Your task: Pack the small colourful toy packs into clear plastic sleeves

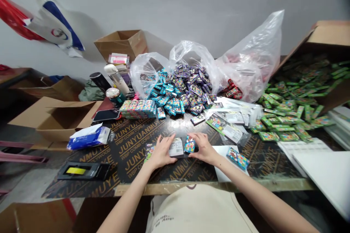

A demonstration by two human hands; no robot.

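My left hand (163, 151) rests over a flat printed box, its thumb and fingers closed round the edges. The box's grey end with a barcode (177, 149) shows to the right of the fingers, and a green corner peeks out on the left. Between the thumb and fingers of my right hand (203, 148) is a small blue patterned box (189, 144), just to the right of the grey end. A blue patterned pack (237, 158) lies on white paper (220, 173) beyond my right wrist. Ahead on the right lies a flat printed sleeve (224, 127).
Loose blue boxes (166, 93), purple boxes (195, 83) and green boxes (290, 116) are heaped at the back and right. A wrapped stack (138, 109), a phone (106, 115), a blue packet (89, 137) and a black tray (83, 170) lie leftward. Bottles (117, 78) stand behind.
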